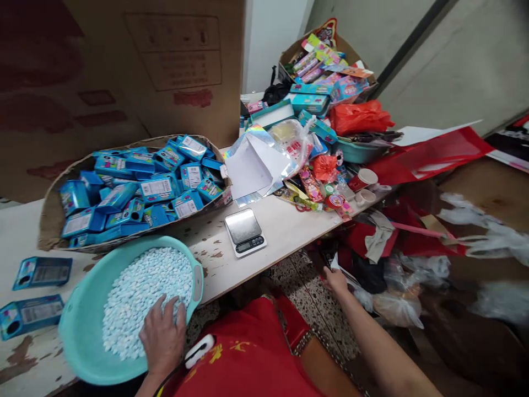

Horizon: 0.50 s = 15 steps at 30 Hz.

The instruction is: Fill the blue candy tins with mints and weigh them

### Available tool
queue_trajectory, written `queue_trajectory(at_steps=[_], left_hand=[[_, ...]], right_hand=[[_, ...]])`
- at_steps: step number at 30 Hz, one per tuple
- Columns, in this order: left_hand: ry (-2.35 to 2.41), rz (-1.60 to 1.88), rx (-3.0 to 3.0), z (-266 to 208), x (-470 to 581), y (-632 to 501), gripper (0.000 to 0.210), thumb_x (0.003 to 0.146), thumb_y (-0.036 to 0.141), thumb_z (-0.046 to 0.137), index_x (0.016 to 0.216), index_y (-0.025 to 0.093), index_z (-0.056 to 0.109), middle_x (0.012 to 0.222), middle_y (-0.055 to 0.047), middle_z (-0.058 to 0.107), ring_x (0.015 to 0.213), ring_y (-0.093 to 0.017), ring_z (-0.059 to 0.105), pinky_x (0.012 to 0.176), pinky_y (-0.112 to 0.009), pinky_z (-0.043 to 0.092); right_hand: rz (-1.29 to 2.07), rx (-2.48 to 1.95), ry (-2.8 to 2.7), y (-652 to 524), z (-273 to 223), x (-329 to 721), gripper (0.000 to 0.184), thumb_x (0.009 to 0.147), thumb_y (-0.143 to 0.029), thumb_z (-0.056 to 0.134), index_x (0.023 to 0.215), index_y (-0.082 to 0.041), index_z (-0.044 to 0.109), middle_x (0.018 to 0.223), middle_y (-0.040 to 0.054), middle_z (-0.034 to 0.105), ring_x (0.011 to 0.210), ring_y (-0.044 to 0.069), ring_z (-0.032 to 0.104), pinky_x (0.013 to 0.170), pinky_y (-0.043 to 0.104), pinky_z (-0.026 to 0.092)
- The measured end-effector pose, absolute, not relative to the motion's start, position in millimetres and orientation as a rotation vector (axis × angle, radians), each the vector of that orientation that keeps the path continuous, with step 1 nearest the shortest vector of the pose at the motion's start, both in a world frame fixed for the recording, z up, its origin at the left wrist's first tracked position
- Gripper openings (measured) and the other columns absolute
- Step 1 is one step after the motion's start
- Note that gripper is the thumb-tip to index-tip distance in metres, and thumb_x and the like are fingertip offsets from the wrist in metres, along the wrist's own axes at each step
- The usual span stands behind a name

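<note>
My left hand (pixel 163 333) lies with its fingers apart on the small pale-blue and white pellets (pixel 144 292), which look like candies or tablets. They fill much of a turquoise plastic basin (pixel 82 353) at the table's front left. Past the table's edge, low on the right, my right hand (pixel 336 279) is closed; a bit of white and something dark show at its fingers, too unclear to name. A small digital scale (pixel 244 229) with a bare steel plate stands right of the basin. Two blue boxes, one a blue box (pixel 43 273), lie left of it.
Behind the basin, a cut-down carton (pixel 52 220) holds many blue boxes. A tall cardboard box (pixel 185 66) stands behind it. Packets, a silvery sheet (pixel 254 168), a red bag (pixel 359 117) and tape rolls (pixel 366 177) crowd the table's right end. Plastic bags (pixel 399 300) lie below.
</note>
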<state>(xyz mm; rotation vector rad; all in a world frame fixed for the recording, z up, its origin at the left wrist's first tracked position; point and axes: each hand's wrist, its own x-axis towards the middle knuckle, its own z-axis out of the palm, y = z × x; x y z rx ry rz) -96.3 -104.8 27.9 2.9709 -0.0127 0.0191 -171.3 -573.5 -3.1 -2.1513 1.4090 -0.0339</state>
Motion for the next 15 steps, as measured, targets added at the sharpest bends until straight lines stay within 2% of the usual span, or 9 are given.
queue_trajectory(at_steps=[4, 7, 9, 12, 15], left_hand=[[0.011, 0.041, 2.943, 22.8, -90.6, -99.0, 0.044, 0.092, 0.044, 0.036, 0.124, 0.019, 0.054, 0.136, -0.015, 0.045, 0.126, -0.032, 0.039, 0.099, -0.052, 0.036], [-0.182, 0.060, 2.934, 12.2, -74.7, -89.4, 0.054, 0.090, 0.046, 0.040, 0.135, 0.018, 0.046, 0.147, -0.016, 0.033, 0.138, -0.035, 0.023, 0.104, -0.055, 0.029], [-0.397, 0.049, 2.905, 2.5, -61.2, -84.6, 0.052, 0.090, 0.043, 0.042, 0.138, 0.021, 0.044, 0.151, -0.012, 0.028, 0.142, -0.033, 0.015, 0.108, -0.054, 0.025], [-0.635, 0.024, 2.862, -13.2, -41.8, -83.5, 0.047, 0.091, 0.035, 0.041, 0.136, 0.026, 0.047, 0.151, -0.009, 0.031, 0.142, -0.030, 0.016, 0.111, -0.054, 0.019], [-0.666, 0.051, 2.868, -24.2, -24.8, -88.0, 0.044, 0.089, 0.031, 0.044, 0.131, 0.023, 0.053, 0.148, -0.009, 0.037, 0.140, -0.031, 0.023, 0.112, -0.054, 0.018]], right_hand=[[-0.040, -2.176, 1.033, -525.8, -11.0, -142.8, 0.034, 0.080, -0.043, 0.054, 0.095, -0.014, 0.065, 0.078, 0.0093, 0.069, 0.071, 0.025, 0.067, 0.068, 0.035, 0.052], [-0.074, -2.190, 0.731, -483.9, -6.7, -118.0, 0.041, 0.079, -0.045, 0.051, 0.101, -0.014, 0.064, 0.087, 0.0095, 0.070, 0.072, 0.022, 0.066, 0.072, 0.034, 0.053], [-0.097, -2.199, 0.578, -464.2, 0.3, -99.4, 0.040, 0.080, -0.046, 0.051, 0.102, -0.015, 0.065, 0.094, 0.0097, 0.069, 0.075, 0.020, 0.065, 0.075, 0.033, 0.052], [-0.154, -2.200, 0.458, -449.0, 14.2, -67.6, 0.037, 0.083, -0.044, 0.050, 0.102, -0.015, 0.064, 0.096, 0.0105, 0.068, 0.074, 0.020, 0.063, 0.073, 0.033, 0.051], [-0.245, -2.181, 0.392, -438.6, 32.4, -29.5, 0.038, 0.086, -0.043, 0.049, 0.106, -0.013, 0.061, 0.094, 0.0115, 0.066, 0.072, 0.019, 0.060, 0.069, 0.034, 0.050]])
